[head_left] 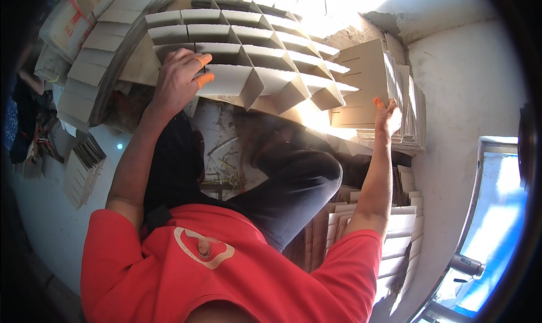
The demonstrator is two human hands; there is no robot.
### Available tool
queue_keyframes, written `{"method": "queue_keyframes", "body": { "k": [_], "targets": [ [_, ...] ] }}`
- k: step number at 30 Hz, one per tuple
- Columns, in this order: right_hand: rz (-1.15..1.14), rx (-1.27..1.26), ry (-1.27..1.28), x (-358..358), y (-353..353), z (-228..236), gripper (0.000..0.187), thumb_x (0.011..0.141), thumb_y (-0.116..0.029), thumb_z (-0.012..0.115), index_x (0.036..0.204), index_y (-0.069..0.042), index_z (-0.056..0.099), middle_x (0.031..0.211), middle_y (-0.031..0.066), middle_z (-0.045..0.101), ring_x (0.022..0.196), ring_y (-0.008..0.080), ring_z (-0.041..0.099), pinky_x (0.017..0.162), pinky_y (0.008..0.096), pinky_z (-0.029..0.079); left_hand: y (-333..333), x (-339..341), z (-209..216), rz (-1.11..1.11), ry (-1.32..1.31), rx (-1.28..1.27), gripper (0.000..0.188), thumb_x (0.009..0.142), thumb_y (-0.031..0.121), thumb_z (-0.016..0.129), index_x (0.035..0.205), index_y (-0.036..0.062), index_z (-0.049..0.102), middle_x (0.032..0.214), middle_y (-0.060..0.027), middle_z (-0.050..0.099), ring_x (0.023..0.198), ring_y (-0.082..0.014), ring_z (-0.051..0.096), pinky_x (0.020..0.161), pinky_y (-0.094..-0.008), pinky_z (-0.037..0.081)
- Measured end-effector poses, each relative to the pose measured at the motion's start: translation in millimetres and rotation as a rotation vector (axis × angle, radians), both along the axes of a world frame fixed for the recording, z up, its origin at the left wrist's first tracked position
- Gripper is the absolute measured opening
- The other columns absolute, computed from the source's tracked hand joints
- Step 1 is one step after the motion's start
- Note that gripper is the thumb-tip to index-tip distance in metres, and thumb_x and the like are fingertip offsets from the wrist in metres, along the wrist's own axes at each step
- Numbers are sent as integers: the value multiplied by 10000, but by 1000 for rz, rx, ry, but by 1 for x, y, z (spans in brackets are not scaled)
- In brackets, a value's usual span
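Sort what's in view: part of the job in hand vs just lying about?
In the job:
- card grid, left hand at it
- slotted sheets, right hand at them
- orange finger covers

Probably just lying about:
- card bundle, far left
- white package, upper left

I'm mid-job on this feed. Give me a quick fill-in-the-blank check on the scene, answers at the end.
1. The left hand is at the cardboard divider, and its fingertip covers are ____.
2. The right hand is at the slotted cardboard sheets, to the ____ of the divider.
3. The person's shirt is mainly ____.
4. Of the two hands, the small cardboard bundle lies nearer the ____ one.

Missing words: orange; right; red; left.
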State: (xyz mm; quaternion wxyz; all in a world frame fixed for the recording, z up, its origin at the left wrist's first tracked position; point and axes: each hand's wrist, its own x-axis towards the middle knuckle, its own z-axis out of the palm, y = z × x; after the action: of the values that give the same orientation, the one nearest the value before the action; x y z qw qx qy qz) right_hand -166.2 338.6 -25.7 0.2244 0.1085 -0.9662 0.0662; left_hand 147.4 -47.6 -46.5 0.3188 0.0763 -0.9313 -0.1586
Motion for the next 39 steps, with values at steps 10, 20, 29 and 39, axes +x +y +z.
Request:
{"method": "queue_keyframes", "body": {
  "k": [10,20,29,39],
  "targets": [
    [140,-460,362,23,-33,62,293,844,-283,711,847,-13,598,708,121,654,580,203,595,569,330,492,-10,14,3,37,72,33,358,685,167,766,994,18,664,976,-77,674,926,-241,582,858,-368,429],
    [982,-650,-229,136,-181,122,559,790,30,702,1314,-27,515,995,43,676,665,40,561,447,181,411,-29,25,-16,-62,67,295,181,740,51,683,912,-6,676,795,-100,660,793,-248,585,783,-353,451],
    [1100,-533,-317,168,-244,101,546,795,35,698,1309,-44,530,1006,58,669,814,89,593,629,215,517,-28,22,-19,-81,120,354,109,732,61,667,820,-2,655,737,-97,641,727,-267,562,711,-387,449],
    [1041,-442,-280,180,-258,101,552,771,-24,729,1280,25,520,1051,180,657,897,181,648,746,277,521,-30,18,-23,-97,163,358,119,733,3,681,850,-11,666,738,-99,625,705,-261,556,640,-367,455]
  ]
}}
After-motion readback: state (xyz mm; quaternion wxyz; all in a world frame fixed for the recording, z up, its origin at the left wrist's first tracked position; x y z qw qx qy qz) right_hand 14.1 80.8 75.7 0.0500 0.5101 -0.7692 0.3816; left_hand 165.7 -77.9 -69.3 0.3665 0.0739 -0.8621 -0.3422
